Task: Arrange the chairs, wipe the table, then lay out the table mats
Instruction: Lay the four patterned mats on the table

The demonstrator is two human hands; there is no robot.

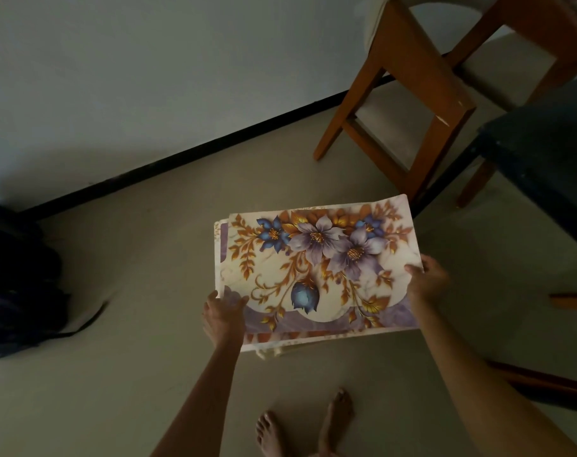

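Floral table mats (317, 268), seemingly stacked, level

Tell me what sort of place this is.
Probably a dining area in a home: a wooden chair stands by a dark table, and both hands hold a stack of flowered table mats above a plain floor.

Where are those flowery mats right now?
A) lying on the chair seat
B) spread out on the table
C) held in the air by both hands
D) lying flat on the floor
C: the left hand and right hand grip opposite edges of the stack of mats above the floor.
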